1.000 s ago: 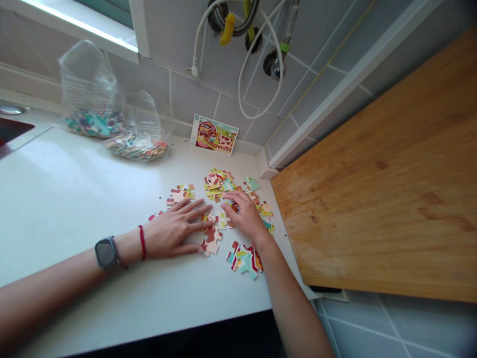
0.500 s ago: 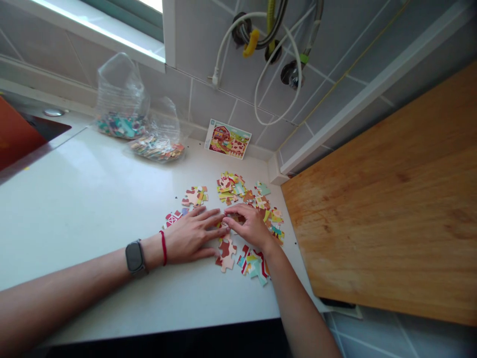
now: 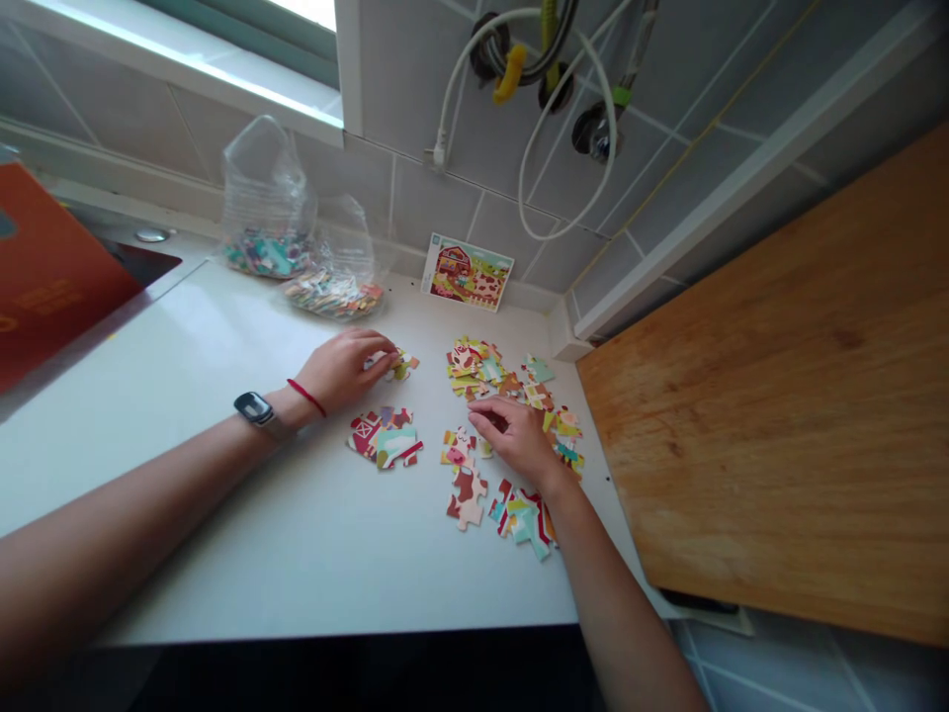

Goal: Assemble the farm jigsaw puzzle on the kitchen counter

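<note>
The left hand [image 3: 342, 368], with a smartwatch [image 3: 253, 407] and a red cord bracelet [image 3: 306, 397] at its wrist, reaches over the white counter [image 3: 297, 554] to a small group of yellow-green and pink jigsaw pieces [image 3: 404, 365]. Its fingers are bent, their tips at the group's near edge; whether they grip a piece cannot be told. The right hand [image 3: 519, 435] has thumb and forefinger curled toward each other beside the cow-face piece [image 3: 458, 448], and what, if anything, lies between the tips is hidden. Just below the cow face lies a brown-patched piece [image 3: 467, 494], and to its right are red-striped and mint pieces [image 3: 528, 519], partly behind the right forearm. Between the left forearm and the cow face sit barn pieces [image 3: 367, 435] with a green-and-white piece [image 3: 398, 448] beside them. Beyond the right hand is a heap of mixed pieces [image 3: 474, 366]. A farm picture card [image 3: 467, 273] leans against the tiled wall, right of two clear plastic bags [image 3: 271, 208] [image 3: 341, 257] of pieces. A wooden board [image 3: 801, 396] stands at the right.
</note>
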{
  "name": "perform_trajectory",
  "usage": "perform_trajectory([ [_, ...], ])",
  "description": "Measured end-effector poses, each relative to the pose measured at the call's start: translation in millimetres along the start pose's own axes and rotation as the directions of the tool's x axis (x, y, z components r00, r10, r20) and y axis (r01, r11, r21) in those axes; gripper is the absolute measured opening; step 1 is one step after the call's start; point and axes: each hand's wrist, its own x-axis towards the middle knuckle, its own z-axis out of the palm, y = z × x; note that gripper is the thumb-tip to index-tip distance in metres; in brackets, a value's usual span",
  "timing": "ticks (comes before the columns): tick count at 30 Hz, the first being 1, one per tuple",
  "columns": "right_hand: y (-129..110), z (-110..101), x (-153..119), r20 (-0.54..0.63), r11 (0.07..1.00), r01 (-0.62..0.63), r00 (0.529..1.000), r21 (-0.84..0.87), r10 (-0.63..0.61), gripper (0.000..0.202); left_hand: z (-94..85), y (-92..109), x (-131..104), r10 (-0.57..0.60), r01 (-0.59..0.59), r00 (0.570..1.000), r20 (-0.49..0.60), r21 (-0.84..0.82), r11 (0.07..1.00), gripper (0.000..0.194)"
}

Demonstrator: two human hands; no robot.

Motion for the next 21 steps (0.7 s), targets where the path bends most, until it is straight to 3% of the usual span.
perform_trajectory([
  [3,1.7,-0.9,-1.5,-0.010,1.000,0.007,1.000,0.006,-0.007,0.017,2.9,-19.5,3.5,-0.010,0.011,0.999,-0.052,0.030,0.999,0.043],
  [7,-2.0,0.2,-1.4,0.012,0.997,0.077,0.997,-0.017,-0.076,0.016,9.7,-22.8,3.1,-0.019,0.021,0.999,-0.029,0.048,0.999,0.040],
  [10,-21.0,13.1,3.8,0.067,0.978,0.195,0.979,-0.069,-0.191,0.024,10.7,-20.6,3.5,-0.026,0.026,0.998,-0.057,0.004,1.000,0.038],
  [13,-51.0,36.8,12.2,0.196,0.953,0.279,0.947,-0.114,-0.254,0.046,7.4,-17.7,5.0,0.006,-0.014,0.993,-0.114,-0.066,0.998,0.036],
  [17,-75.4,60.9,23.2,0.336,0.932,0.283,0.921,-0.225,-0.199,0.065,-3.2,-7.6,0.5,0.041,-0.063,0.982,-0.183,-0.114,0.991,0.036],
  [21,-65.2,62.7,30.3,0.303,0.951,0.221,0.941,-0.218,-0.149,0.048,-15.5,6.0,-25.1,0.156,-0.177,0.979,-0.131,-0.165,0.970,0.031],
])
